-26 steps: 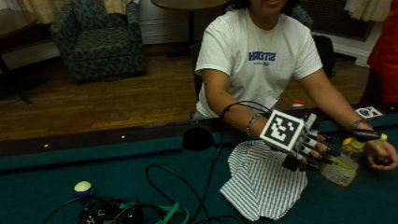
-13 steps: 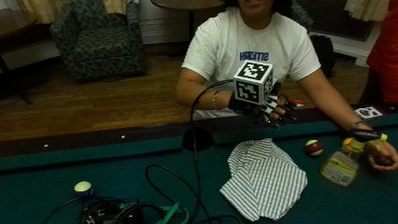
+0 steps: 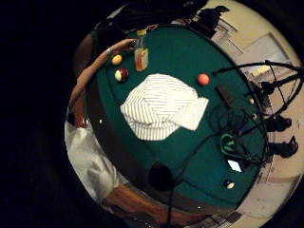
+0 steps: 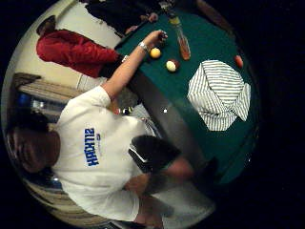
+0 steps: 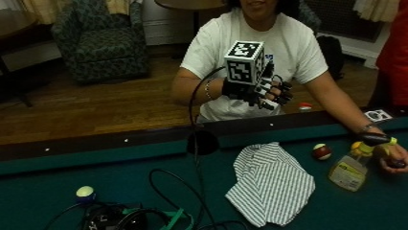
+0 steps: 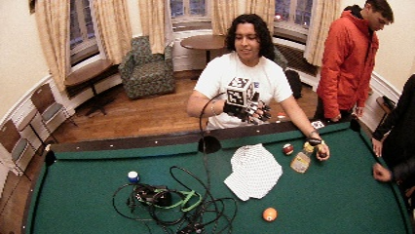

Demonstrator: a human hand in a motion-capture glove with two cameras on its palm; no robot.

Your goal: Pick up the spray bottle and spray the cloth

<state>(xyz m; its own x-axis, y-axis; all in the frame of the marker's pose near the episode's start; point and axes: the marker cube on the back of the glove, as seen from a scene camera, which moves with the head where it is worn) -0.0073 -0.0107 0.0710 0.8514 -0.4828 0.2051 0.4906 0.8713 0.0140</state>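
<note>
Green felt is covering the worktop [image 5: 127, 172], a pool table, and on it the striped cloth [image 5: 271, 184] is lying crumpled near the middle, with the spray bottle [image 5: 348, 170] standing upright off to one side of it, near but apart. The gloved right hand [image 5: 255, 91] is hovering in front of the person's chest, well above the rail and well apart from the bottle; its fingers [image 5: 278, 97] are hanging loosely curled and gripping nothing. The bare left hand [image 5: 392, 158] is resting on the felt just beside the bottle, by a yellow ball [image 3: 117, 59], while a red-and-white ball [image 5: 322, 152] is sitting between cloth and bottle. Judging from this, no part of the task is showing as done: the bottle is not yet lifted, and whether the cloth is damp is impossible to tell. Reaching across to the bottle, grasping it, aiming at the cloth and squeezing the trigger are all remaining.
</note>
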